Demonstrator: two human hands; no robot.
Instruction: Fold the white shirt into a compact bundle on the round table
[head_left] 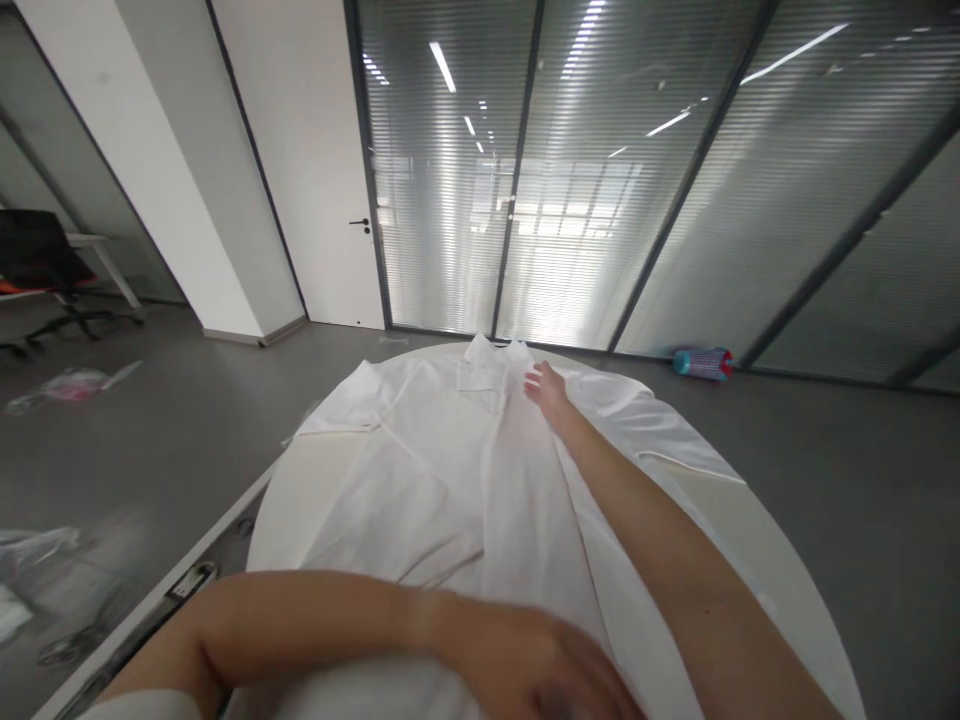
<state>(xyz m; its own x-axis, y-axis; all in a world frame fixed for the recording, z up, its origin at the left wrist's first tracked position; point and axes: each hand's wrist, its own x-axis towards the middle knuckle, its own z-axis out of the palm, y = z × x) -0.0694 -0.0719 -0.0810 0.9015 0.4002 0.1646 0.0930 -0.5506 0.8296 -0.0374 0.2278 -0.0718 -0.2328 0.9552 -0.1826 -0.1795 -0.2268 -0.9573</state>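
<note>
A white short-sleeved garment with a collar (435, 440) lies spread over a round white table (814, 600), its collar at the far edge. My right hand (550, 392) reaches across to the collar's right side and rests on the cloth there, fingers stretched out. Across the bottom of the view, my left hand (532, 660) is low over the lower part of the garment. Motion smears its fingers, and part of it is cut off by the frame. A fold runs lengthwise down the cloth, right of the middle.
Beyond the table stand a glass partition with blinds (570, 200) and a white door (315, 160). A blue and red cylindrical object (702, 363) lies on the floor at right. Plastic wrappings (71, 385) and an office chair (45, 255) are at left.
</note>
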